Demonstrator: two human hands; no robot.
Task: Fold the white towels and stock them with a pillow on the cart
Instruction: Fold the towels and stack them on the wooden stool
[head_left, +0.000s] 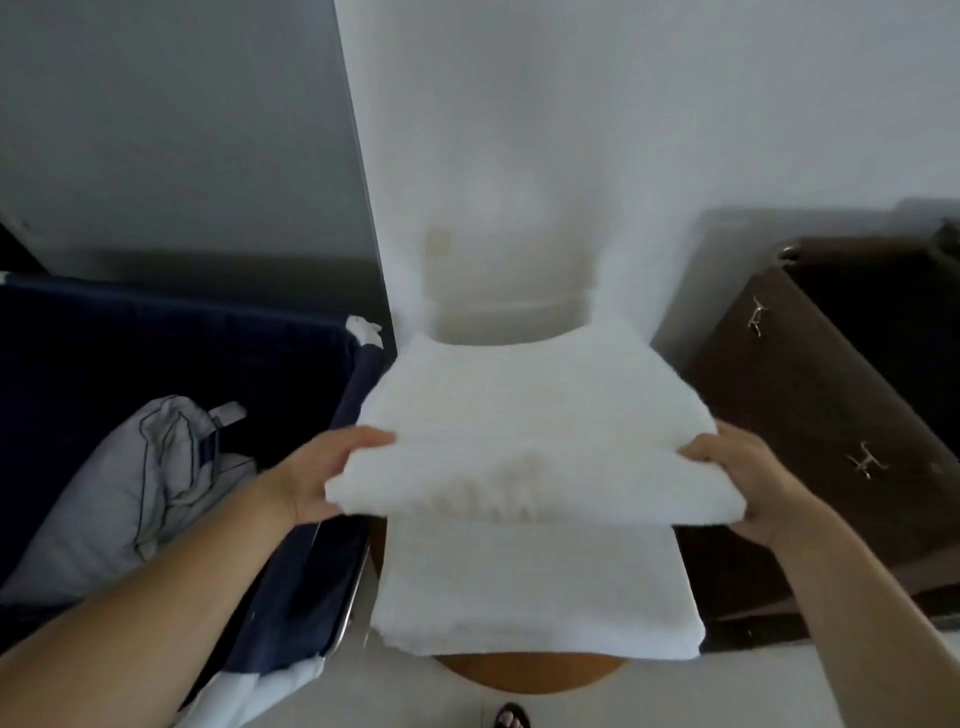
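Folded towel (524, 441) gripped at both short ends: left hand (332, 470) fingers clamped at left, right hand (737, 483) at right. Long axis left-right, held directly above towel stack (535, 587).

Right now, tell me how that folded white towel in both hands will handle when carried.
Probably floppy: the folded white towel sags between the left hand and right hand, so it needs support at both ends. It looks thick yet light. The plush pile should grip, not slip.

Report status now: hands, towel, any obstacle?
Left hand and right hand grip folded white towel at its ends. Held above second folded towel on wooden stool. Nothing in the way.
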